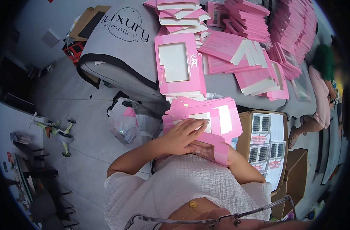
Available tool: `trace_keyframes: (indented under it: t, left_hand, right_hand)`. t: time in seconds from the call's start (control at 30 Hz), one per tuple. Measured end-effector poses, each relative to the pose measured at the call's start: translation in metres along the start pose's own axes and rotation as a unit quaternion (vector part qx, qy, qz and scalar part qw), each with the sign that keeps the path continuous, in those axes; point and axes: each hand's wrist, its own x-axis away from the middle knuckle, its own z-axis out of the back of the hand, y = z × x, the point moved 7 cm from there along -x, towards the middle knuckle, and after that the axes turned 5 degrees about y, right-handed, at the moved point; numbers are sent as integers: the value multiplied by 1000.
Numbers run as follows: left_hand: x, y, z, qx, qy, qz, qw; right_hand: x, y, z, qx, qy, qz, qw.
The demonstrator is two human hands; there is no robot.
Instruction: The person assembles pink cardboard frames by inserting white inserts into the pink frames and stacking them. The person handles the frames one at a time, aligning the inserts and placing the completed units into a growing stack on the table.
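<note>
At my far left, a clear plastic bag (pixel 130 122) sits on the floor beside the grey sofa (pixel 121 73). My left hand (pixel 184 133) lies palm down across pink card, fingers extended and nearly together, clamped on nothing I can see. Under it, fanned pink cartons (pixel 235 124) overlap loosely in front of me; uneven pressure could slide the upper ones off. Nearest my body is a windowed pink carton (pixel 221 154). My right hand (pixel 202 148) shows through its window; whether it grips cannot be told. Twisting between both hands could crease the thin frame. At right, an open cardboard box (pixel 243 132) stands close; a slipped carton might drop into it.
</note>
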Motion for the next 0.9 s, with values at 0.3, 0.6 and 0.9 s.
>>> trace_keyframes:
  t: [0.3,0.6,0.9]
  left_hand:
    - [4,5,-2,83,39,27,995]
    - [3,17,4,99,30,12,995]
    - [-1,38,5,-4,95,-44,994]
  right_hand:
    - [-13,9,36,513,40,19,857]
    - [21,32,58,147,59,-109,981]
    - [26,38,71,215,63,-128,966]
